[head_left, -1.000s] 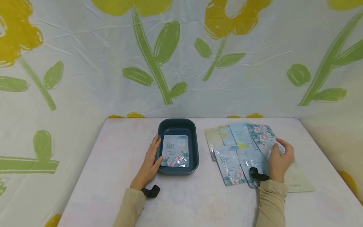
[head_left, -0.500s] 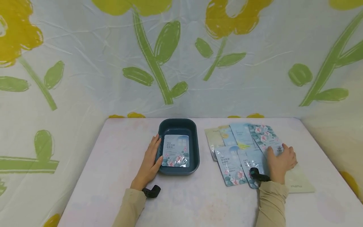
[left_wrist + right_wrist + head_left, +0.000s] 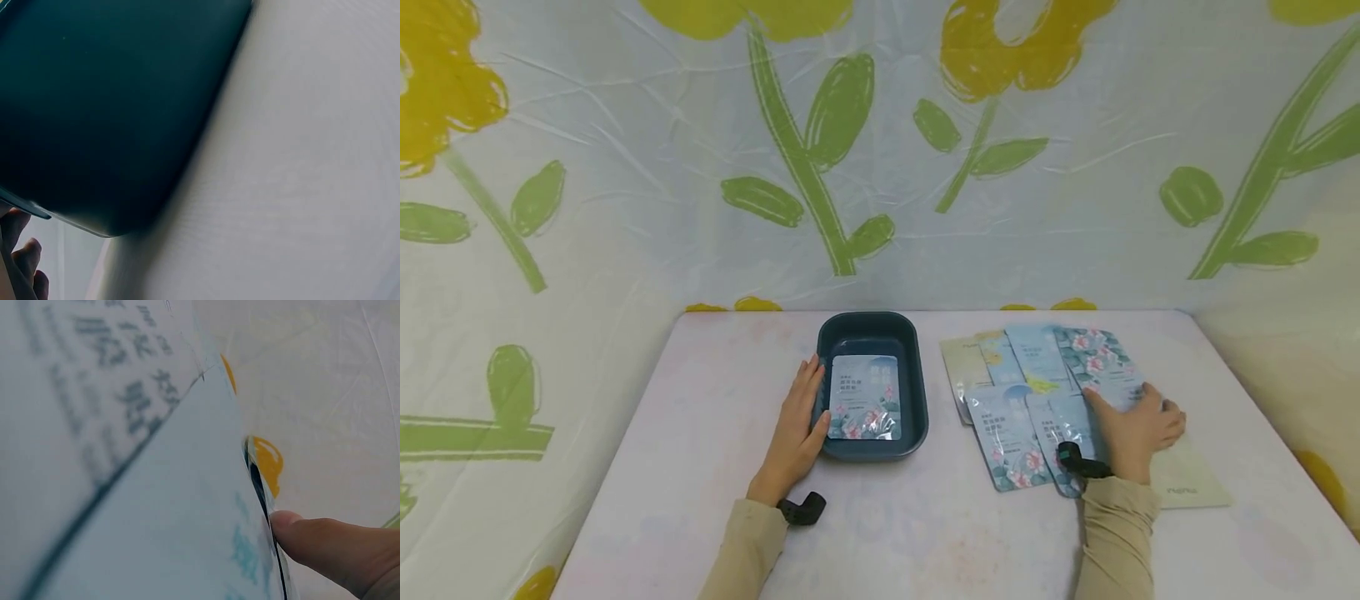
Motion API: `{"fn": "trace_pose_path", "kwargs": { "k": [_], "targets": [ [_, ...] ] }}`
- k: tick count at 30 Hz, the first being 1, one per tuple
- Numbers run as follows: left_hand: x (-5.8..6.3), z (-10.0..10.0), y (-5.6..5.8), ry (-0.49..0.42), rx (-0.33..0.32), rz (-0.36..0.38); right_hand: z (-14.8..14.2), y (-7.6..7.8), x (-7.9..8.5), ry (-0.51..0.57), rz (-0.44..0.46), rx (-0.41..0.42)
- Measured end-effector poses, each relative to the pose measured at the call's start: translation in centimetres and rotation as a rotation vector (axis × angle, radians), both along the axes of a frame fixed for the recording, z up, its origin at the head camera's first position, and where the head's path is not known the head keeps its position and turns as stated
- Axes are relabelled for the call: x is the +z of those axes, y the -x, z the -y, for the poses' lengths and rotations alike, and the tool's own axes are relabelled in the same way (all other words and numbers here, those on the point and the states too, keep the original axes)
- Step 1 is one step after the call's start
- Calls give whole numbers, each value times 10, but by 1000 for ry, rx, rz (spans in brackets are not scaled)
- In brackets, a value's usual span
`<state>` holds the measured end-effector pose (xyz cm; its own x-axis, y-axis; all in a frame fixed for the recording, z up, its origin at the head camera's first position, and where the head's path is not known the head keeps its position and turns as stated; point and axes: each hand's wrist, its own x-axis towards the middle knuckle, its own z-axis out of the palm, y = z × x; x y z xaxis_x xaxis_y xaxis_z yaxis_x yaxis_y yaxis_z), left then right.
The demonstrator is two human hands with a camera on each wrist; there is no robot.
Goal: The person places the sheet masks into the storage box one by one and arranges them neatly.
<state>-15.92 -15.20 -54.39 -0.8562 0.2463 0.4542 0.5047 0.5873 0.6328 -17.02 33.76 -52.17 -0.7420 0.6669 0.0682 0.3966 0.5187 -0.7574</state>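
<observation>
My left hand (image 3: 790,425) rests along the left wall of a dark teal tray (image 3: 921,375), fingers straight. Inside the tray lies one flat blue sachet (image 3: 865,397) with pink flowers. At the right, my right hand (image 3: 1138,429) lies over the lower part of a flowered sachet (image 3: 1093,354), thumb at its left edge and fingers bent toward its right edge. In the right wrist view, the thumb (image 3: 337,544) touches the edge of a pale sachet (image 3: 162,506). The left wrist view shows mostly the tray's outer wall (image 3: 112,112), with fingertips (image 3: 28,256) at the lower left.
Several sachets overlap around the right hand: a blue one (image 3: 1007,433) in front, a yellow-printed one (image 3: 997,357) and a pale green one (image 3: 964,367) behind, and another pale green one (image 3: 1187,483) at right. A flower-printed cloth (image 3: 685,208) hangs behind the table.
My right hand has slid from the flowered sachet's upper right edge down over its lower part, and its thumb has shifted left. The left hand, tray and sachets stay in place.
</observation>
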Motion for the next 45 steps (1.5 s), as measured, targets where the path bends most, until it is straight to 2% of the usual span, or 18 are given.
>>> {"fn": "trace_pose_path", "kwargs": {
  "k": [5, 10, 17, 21, 24, 27, 33, 37, 41, 45],
  "targets": [
    [0, -2, 0, -16, -7, 10, 2, 2, 2, 66, -1, -83],
    [0, -2, 0, -22, -17, 38, 6, 0, 3, 72, -36, -114],
    [-1, -2, 1, -24, -26, 53, 6, 1, 2, 64, -143, -108],
    [-1, -3, 1, -23, -23, 62, 5, 4, 2, 17, -238, -85],
    [0, -3, 1, -22, -25, 68, 3, 6, 1, 21, -270, -66],
    [1, -3, 0, -23, -22, 72, 4, 5, 3, 138, -241, -24],
    [-1, -2, 0, -18, -22, 61, 6, 2, 11, 415, -116, 103],
    [-2, -1, 0, -13, -25, 52, 5, 1, 14, 570, -93, 175],
    [-1, 0, -1, -17, -21, 53, 8, 1, 16, 674, -120, 244],
    [1, 1, -1, -18, -21, 55, 14, 3, 18, 796, -197, 336]
  ]
}}
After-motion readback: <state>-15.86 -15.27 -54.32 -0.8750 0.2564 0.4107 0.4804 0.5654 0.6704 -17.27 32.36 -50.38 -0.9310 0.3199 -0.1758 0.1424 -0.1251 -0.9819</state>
